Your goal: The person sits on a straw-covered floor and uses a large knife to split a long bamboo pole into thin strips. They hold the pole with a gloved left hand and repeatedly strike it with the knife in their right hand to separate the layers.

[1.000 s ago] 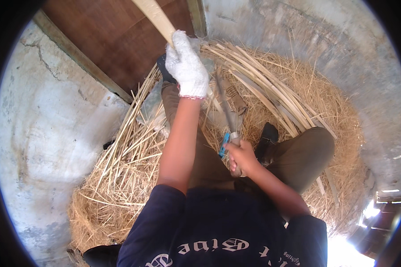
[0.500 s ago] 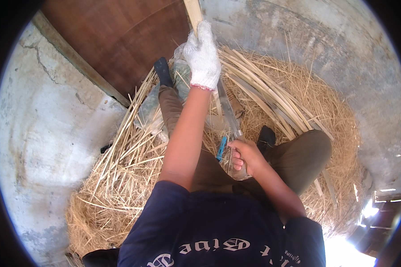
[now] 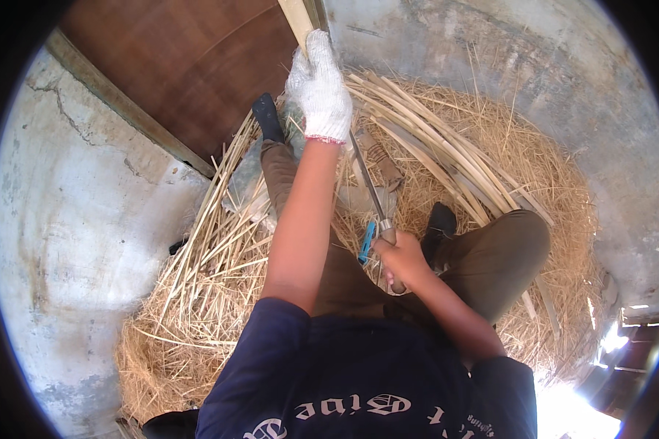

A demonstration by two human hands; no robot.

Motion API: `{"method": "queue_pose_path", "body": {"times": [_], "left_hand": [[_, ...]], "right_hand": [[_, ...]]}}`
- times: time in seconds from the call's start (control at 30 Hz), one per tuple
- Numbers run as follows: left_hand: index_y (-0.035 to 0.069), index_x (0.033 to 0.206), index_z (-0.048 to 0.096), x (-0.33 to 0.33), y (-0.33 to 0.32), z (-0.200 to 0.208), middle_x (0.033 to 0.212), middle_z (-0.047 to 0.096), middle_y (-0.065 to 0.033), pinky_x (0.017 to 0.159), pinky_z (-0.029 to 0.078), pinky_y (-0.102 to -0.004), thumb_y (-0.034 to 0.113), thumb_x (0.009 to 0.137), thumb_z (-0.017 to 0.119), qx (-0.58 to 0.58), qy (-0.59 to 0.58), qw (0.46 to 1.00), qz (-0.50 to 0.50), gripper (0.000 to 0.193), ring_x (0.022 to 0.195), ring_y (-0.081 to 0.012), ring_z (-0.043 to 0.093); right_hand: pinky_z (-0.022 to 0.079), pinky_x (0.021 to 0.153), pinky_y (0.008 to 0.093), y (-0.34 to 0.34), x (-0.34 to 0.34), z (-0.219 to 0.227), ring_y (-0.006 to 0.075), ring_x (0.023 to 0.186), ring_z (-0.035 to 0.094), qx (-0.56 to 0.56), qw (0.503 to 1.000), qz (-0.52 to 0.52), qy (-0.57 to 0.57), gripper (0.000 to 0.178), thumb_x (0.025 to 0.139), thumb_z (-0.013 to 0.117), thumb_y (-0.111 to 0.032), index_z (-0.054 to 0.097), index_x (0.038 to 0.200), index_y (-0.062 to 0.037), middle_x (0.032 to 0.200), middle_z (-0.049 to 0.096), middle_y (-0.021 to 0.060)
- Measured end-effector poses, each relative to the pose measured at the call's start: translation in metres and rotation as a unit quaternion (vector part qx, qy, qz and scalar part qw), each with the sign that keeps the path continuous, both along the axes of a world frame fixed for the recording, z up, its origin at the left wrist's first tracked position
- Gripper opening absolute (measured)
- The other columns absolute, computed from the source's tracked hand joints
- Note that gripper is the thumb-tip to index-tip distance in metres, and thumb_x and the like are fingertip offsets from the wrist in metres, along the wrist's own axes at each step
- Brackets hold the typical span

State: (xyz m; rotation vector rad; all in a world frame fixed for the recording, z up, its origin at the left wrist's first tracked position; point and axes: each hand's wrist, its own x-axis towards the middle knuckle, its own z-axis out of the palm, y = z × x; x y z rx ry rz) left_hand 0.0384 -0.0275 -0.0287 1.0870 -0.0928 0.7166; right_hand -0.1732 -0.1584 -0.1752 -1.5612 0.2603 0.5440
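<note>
My left hand, in a white knit glove, is closed around a pale, flat bamboo strip that sticks out past the fingers at the top. My bare right hand grips the handle of a long knife above my lap. Its narrow blade slants up toward the gloved wrist, showing mostly edge-on, and the tip is hidden near the glove. A small blue plastic-looking tool lies beside the right hand; its kind is unclear.
Split bamboo strips lie in a bundle at right, thinner ones at left. Straw-like shavings cover the floor around my legs. A cord-wrapped brown piece lies beyond the blade. Concrete walls and a brown panel surround me.
My gloved left hand has shifted slightly left with the bamboo strip. The knife has turned in my right hand, so its blade shows narrower and the handle shows more.
</note>
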Motion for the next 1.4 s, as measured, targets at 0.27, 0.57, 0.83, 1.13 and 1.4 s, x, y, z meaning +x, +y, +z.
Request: {"method": "queue_pose_path", "body": {"times": [0.27,0.57,0.83,1.13,1.4], "left_hand": [[0.012,0.085,0.058,0.007,0.007,0.001,0.065,0.051,0.0041,0.046,0.035,-0.0248,0.037,0.103,0.065,-0.034,-0.008,0.999,-0.009,0.032,0.052,-0.0056,0.045],[0.012,0.084,0.058,0.03,0.018,0.003,0.065,0.051,0.0043,0.046,0.035,-0.0246,0.038,0.102,0.065,-0.035,0.004,0.999,0.01,0.033,0.051,-0.0052,0.044],[0.012,0.085,0.058,0.035,0.011,-0.004,0.066,0.052,0.0041,0.048,0.036,-0.0247,0.037,0.102,0.065,0.021,-0.014,0.998,0.065,0.031,0.054,-0.0051,0.045],[0.01,0.091,0.062,0.018,-0.003,-0.033,0.073,0.052,0.0055,0.055,0.035,-0.0243,0.034,0.103,0.067,0.032,0.035,0.998,0.044,0.028,0.064,-0.0035,0.045],[0.008,0.094,0.066,0.007,-0.009,-0.026,0.077,0.053,0.0063,0.06,0.037,-0.0247,0.034,0.103,0.067,0.016,0.051,0.998,0.029,0.028,0.068,-0.0042,0.045]], "right_hand": [[0.041,0.035,0.0351,-0.003,-0.008,0.003,0.0166,0.037,0.051,0.056,0.996,-0.064,-0.039,0.026,0.099,0.061,-0.016,0.047,0.08,-0.0032,0.055,0.051,0.0056],[0.041,0.035,0.032,-0.008,-0.01,0.022,0.0139,0.037,0.05,0.084,0.995,-0.047,-0.022,0.022,0.099,0.061,-0.015,0.05,0.085,-0.0024,0.055,0.05,0.004],[0.04,0.035,0.032,-0.002,-0.013,0.012,0.0128,0.036,0.046,0.063,0.998,-0.025,-0.01,0.025,0.099,0.063,-0.016,0.049,0.083,-0.0029,0.055,0.048,0.0029],[0.04,0.035,0.0332,-0.015,-0.004,0.026,0.014,0.036,0.046,0.113,0.991,-0.075,-0.008,0.03,0.099,0.063,-0.016,0.046,0.078,-0.0054,0.055,0.047,0.0032],[0.039,0.035,0.0312,-0.008,-0.007,0.034,0.0124,0.039,0.046,0.139,0.985,-0.038,0.095,0.028,0.1,0.062,-0.017,0.046,0.08,-0.0052,0.055,0.047,0.0031]]}}
